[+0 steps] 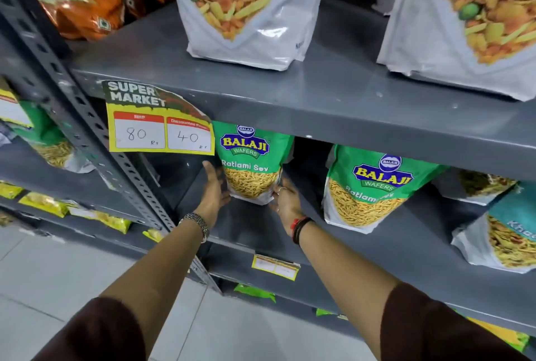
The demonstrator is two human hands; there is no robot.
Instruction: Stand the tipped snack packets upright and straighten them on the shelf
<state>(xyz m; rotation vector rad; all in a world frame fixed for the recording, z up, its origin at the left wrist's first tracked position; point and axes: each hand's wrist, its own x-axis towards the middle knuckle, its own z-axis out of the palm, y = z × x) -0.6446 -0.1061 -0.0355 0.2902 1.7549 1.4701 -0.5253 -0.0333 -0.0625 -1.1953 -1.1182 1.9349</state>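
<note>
A green Ratlami Sev packet [252,162] stands upright near the middle of the frame, on the grey middle shelf [377,244], its top tucked under the shelf above. The left hand [214,189] lies flat against its left side, fingers extended, and the right hand [285,201] presses the lower right edge; together the hands clasp the packet between them. The right fingertips are hidden behind the packet's corner. To the right, well apart, a second Ratlami Sev packet [371,186] leans, tilted toward the left, its lower lettering creased and hard to read. Further right, a teal packet [504,239] is cut off by the frame edge. On the upper shelf [319,94], two white mixture bags [246,7] are cropped at the top. A yellow price tag [159,126] in the left half of the frame reads 80 and 40 and covers the held packet's upper left corner. Smaller yellow packets [43,202] at lower left are blurred.
</note>
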